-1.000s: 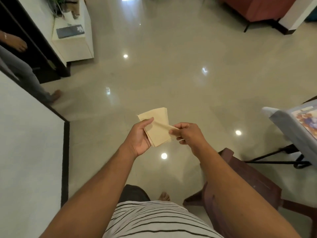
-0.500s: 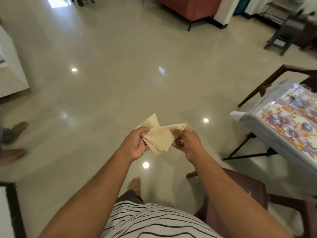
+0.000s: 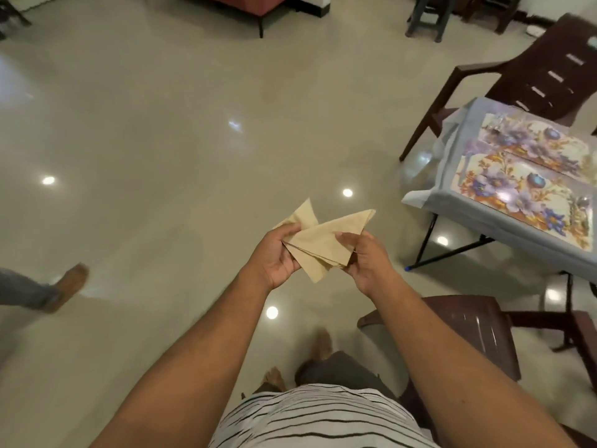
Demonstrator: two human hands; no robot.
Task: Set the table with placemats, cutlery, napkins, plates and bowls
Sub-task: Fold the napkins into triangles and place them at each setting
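Open floor lies left of the table; left hand and right hand pinch napkins.

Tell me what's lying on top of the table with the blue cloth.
On the table, two floral placemats lie side by side, with what looks like a spoon on the nearer one. The frame's edge cuts off the rest of the tabletop.

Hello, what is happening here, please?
A person stands on the tiled floor, holding beige paper napkins in both hands: the left hand and the right hand each grip part of the fanned stack. To the right, the table already carries two floral placemats; no plates show.
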